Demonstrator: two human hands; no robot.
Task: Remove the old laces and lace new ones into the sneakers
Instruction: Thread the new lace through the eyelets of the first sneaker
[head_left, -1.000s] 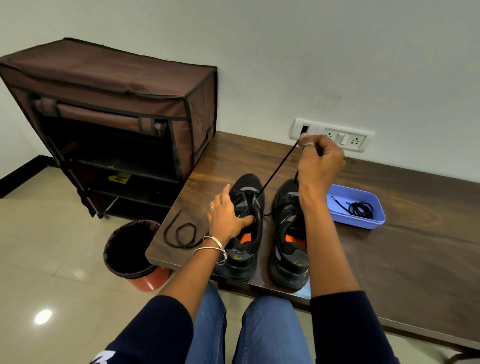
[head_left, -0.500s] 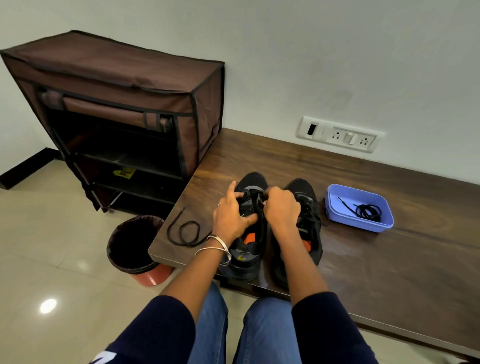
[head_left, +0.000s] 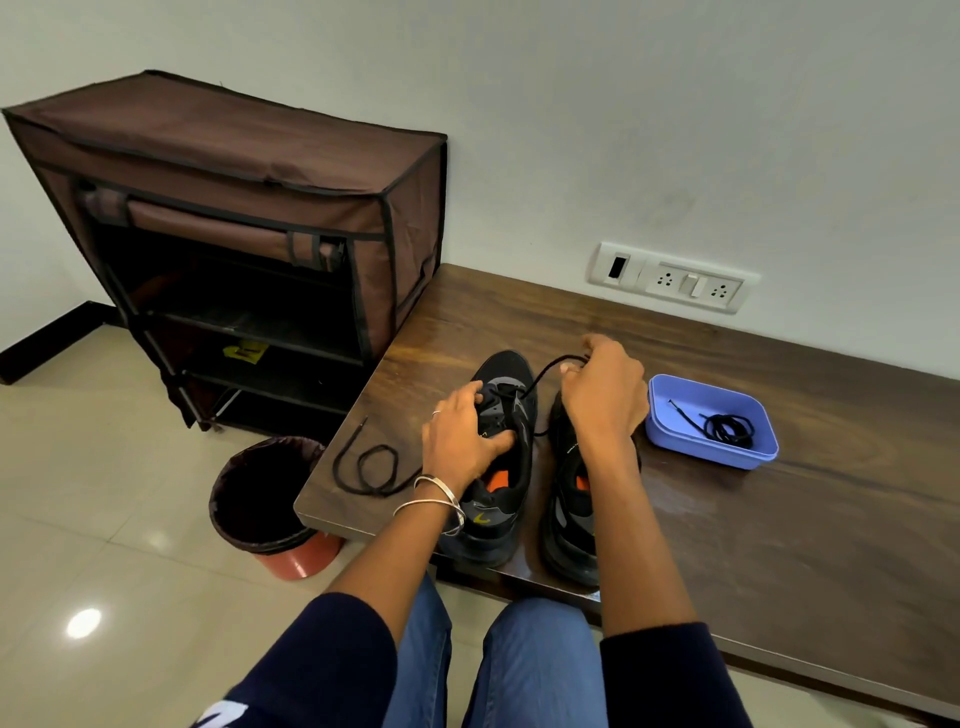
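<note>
Pinching black lace (head_left: 545, 370) above sneakers, right hand (head_left: 602, 395); left hand (head_left: 462, 441) gripping left sneaker (head_left: 501, 462).

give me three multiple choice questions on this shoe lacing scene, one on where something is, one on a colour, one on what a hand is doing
1. Where does the loose lace lie?
A. in the bin
B. on the table, left of the shoes
C. on the cabinet

2. What colour is the tray that holds a coiled lace?
A. blue
B. red
C. white

3. What is the right hand doing?
A. lying flat on the table
B. reaching into the tray
C. pinching a lace that runs from the left shoe

Answers:
1 B: the loose lace curls on the table near its left edge, beside the left shoe.
2 A: the tray's walls are blue.
3 C: the right hand's fingers hold the lace in use above the right shoe, while the left hand grips the left shoe.
</note>
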